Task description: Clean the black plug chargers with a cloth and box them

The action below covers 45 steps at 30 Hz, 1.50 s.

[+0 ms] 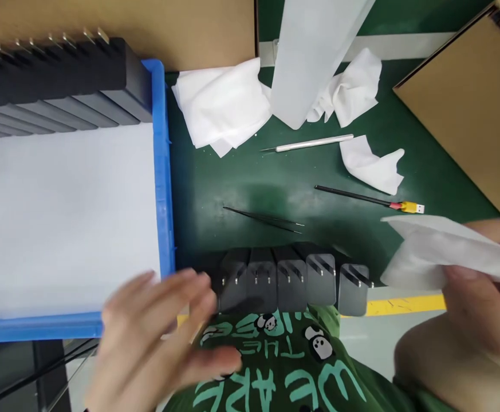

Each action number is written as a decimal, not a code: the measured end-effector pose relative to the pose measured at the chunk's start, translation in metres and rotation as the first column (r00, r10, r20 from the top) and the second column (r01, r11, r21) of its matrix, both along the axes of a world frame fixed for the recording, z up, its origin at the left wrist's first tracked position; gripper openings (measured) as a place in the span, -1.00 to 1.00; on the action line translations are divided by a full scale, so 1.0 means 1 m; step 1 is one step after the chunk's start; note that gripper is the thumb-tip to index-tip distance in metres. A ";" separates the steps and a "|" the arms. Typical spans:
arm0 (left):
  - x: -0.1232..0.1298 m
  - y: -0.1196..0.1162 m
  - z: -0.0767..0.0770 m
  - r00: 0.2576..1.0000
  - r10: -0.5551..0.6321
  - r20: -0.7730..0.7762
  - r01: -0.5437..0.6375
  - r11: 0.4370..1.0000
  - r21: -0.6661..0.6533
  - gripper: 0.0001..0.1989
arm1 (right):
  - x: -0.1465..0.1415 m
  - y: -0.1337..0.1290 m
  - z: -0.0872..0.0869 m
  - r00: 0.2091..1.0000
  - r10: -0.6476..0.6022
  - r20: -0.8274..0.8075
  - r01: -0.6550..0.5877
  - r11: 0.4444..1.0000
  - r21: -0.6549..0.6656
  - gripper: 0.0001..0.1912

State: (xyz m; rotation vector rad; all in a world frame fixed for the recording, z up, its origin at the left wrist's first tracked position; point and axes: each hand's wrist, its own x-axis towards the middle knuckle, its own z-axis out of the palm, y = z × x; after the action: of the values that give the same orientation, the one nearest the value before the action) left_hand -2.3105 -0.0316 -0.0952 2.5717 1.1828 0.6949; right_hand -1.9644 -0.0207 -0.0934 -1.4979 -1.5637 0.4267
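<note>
Right hand [485, 303]: thumb and fingers pinch a white cloth [434, 252]. Left hand [155, 337]: blurred, fingers spread, apparently empty — near the blue tray [161, 189]. Progress, as judged: one adapter row [52, 74] stands in the tray; five bench-edge adapters [291, 289] remain outside — work unfinished.

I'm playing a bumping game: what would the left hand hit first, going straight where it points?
The left hand would probably meet the nearest black plug first, though depth is unclear.

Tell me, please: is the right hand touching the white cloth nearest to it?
Touching: the head view shows the right hand with the white cloth pinched between thumb and fingers.
</note>
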 end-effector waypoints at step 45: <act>0.067 -0.008 -0.012 0.971 -0.124 0.203 0.118 0.992 0.042 -0.82 | -0.067 0.129 -0.011 0.171 0.953 -0.248 -0.975 0.127 -0.184 -0.62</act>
State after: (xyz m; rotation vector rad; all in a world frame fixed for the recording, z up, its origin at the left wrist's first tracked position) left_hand -2.2433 -0.0393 -0.1073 2.4976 0.9492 0.9301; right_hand -2.0315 0.1088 -0.1042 -0.3165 -2.3524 1.5359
